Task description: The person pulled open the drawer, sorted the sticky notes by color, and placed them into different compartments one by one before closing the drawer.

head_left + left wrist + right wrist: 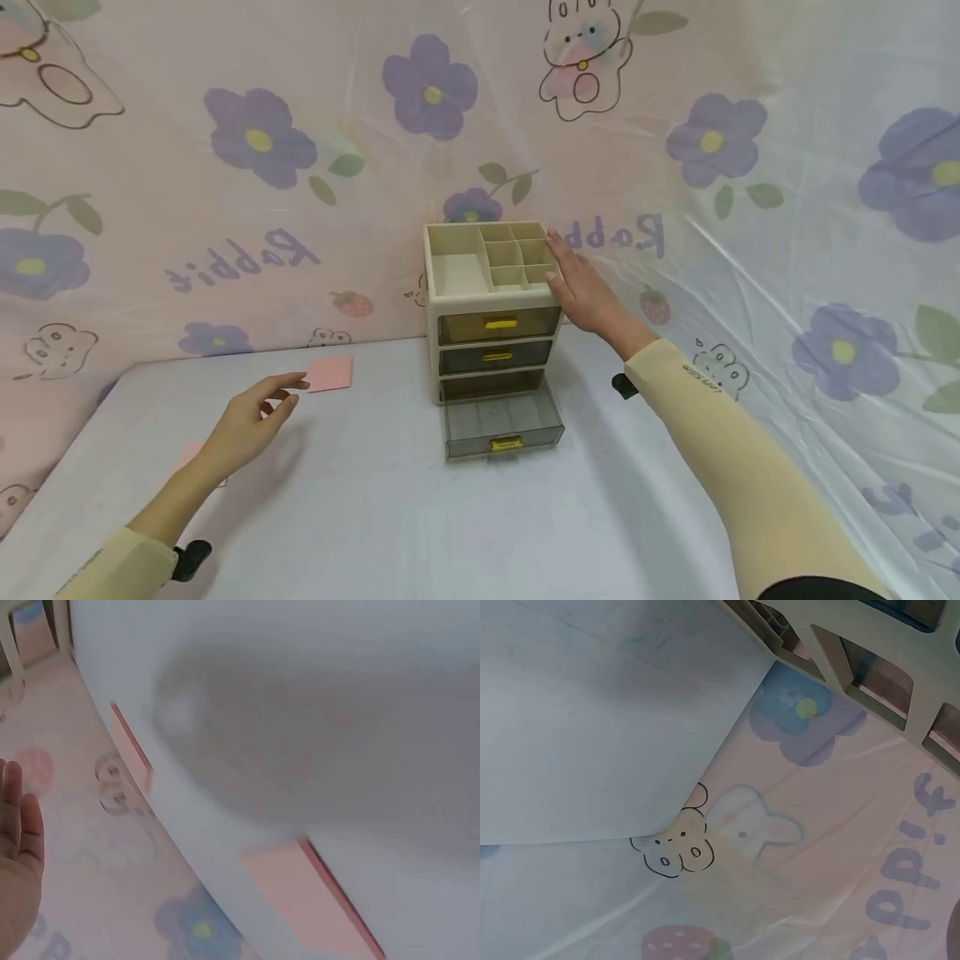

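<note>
A cream desktop drawer organizer (pixel 487 302) stands on the table, with a divided tray on top and three smoky clear drawers with yellow handles. Its bottom drawer (pixel 468 444) is pulled out and looks bare inside; the upper two are closed. My right hand (pixel 587 296) rests on the organizer's upper right edge, fingers extended along it. Over the left of the table my left hand (pixel 251 425) hovers with loosely bent fingers, nothing in them. Its fingertips overlap a flat pink square (pixel 330 374) in the head view. Another pink square (pixel 190 454) lies partly hidden behind the left wrist.
A white table surface (pixel 360 517) lies under everything. Behind it hangs a curtain (pixel 375 183) printed with flowers and rabbits, close to the organizer's back. In the right wrist view, the organizer's cut-out side (pixel 825 645) appears at the upper right.
</note>
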Demonstrator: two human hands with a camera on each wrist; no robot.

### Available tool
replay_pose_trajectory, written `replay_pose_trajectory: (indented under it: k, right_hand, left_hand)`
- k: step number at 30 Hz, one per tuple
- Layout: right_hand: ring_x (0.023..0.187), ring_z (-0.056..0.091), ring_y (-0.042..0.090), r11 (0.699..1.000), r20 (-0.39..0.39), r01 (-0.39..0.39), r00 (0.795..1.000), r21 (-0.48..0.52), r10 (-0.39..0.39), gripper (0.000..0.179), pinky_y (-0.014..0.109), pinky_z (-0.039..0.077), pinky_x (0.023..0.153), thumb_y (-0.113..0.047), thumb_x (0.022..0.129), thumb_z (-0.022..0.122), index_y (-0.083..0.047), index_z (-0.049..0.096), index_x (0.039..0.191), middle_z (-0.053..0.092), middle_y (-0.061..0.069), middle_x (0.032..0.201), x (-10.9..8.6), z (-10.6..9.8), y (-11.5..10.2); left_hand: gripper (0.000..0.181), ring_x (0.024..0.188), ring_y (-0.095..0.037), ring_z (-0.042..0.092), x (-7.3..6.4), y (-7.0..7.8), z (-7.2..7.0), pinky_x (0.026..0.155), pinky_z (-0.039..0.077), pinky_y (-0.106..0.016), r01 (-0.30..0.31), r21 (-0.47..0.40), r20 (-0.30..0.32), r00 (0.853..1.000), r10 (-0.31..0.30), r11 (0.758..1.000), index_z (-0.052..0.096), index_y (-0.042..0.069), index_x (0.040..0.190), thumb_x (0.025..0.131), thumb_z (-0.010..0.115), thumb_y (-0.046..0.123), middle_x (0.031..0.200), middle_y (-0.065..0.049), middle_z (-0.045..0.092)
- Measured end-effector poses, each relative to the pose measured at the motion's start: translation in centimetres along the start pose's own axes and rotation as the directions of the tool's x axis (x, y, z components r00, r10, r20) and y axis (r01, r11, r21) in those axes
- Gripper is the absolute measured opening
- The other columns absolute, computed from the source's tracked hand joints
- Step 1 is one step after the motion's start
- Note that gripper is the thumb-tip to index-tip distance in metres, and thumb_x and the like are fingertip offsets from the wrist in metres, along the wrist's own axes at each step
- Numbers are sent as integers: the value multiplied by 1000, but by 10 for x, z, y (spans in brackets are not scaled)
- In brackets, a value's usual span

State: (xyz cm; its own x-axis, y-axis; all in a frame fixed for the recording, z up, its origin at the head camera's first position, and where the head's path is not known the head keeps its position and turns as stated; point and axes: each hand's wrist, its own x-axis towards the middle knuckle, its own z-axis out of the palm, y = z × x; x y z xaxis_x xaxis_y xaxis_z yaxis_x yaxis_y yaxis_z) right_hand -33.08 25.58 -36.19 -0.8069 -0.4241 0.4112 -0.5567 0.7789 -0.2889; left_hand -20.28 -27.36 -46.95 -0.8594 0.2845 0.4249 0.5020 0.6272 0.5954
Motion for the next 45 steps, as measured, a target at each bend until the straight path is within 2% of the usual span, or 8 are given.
replay_pose_trajectory:
  k: [12, 19, 23, 27, 29, 32, 37, 45]
  right_hand:
    - [159, 12, 34, 999, 16, -22, 1000, -30, 23, 66, 56, 10, 128, -33, 111, 30, -4, 10, 166, 5, 12, 175, -3, -2, 2]
    - [160, 11, 33, 999, 20, -24, 999, -42, 25, 67, 58, 11, 128, -36, 112, 29, -5, 8, 167, 4, 12, 175, -1, -3, 2]
    - [160, 10, 32, 998, 18, -32, 999, -48, 33, 67, 57, 11, 128, -38, 111, 28, -7, 7, 167, 4, 10, 175, 0, -3, 2]
    - [160, 10, 32, 999, 16, -32, 999, -43, 33, 67, 57, 10, 128, -38, 111, 28, -7, 7, 167, 4, 10, 175, 1, -3, 1]
    - [160, 10, 31, 999, 17, -35, 999, -41, 36, 67, 56, 9, 128, -39, 112, 28, -8, 7, 167, 3, 10, 175, 1, -3, 1]
    - [160, 10, 31, 999, 19, -33, 999, -41, 34, 67, 55, 9, 129, -39, 112, 28, -8, 7, 167, 3, 9, 175, 1, -2, 1]
    - [160, 12, 32, 999, 16, -28, 999, -42, 28, 68, 58, 11, 128, -40, 111, 28, -8, 7, 167, 4, 9, 175, 1, -1, 1]
    - [160, 12, 33, 999, 12, -31, 999, -42, 31, 67, 58, 12, 127, -39, 111, 28, -8, 8, 167, 4, 10, 175, 1, 1, 1]
  left_hand:
    - [42, 99, 19, 49, -21, -61, -50, 73, 47, -15, 32, 208, 48, 998, -43, 978, 58, -2, 140, 100, 67, 7, 123, -17, 72]
    - [44, 101, 14, 51, -36, -84, -66, 79, 57, -46, 65, 267, 107, 989, -97, 961, 59, -1, 139, 98, 70, 9, 123, -19, 71]
    - [44, 104, -15, 66, -43, -90, -69, 80, 55, -63, 103, 280, 147, 978, -148, 954, 58, -4, 139, 99, 69, 10, 124, -22, 70]
    - [47, 114, -55, 60, -50, -94, -74, 81, 52, -68, 188, 283, 236, 937, -259, 940, 52, -6, 143, 104, 63, 19, 131, -33, 63]
    - [52, 118, -63, 54, -53, -97, -76, 83, 50, -71, 219, 288, 275, 913, -300, 932, 51, -6, 145, 105, 63, 25, 135, -38, 58]
    - [60, 123, -69, 46, -58, -103, -77, 88, 45, -76, 219, 283, 311, 900, -305, 934, 51, -6, 144, 100, 71, 29, 138, -43, 51]
    - [75, 124, -71, 41, -68, -112, -74, 93, 38, -80, 163, 241, 333, 912, -239, 957, 52, -9, 141, 84, 87, 25, 140, -44, 49]
    - [81, 126, -70, 39, -76, -117, -72, 95, 34, -81, 150, 187, 321, 925, -205, 971, 53, -9, 140, 75, 91, 20, 140, -43, 49]
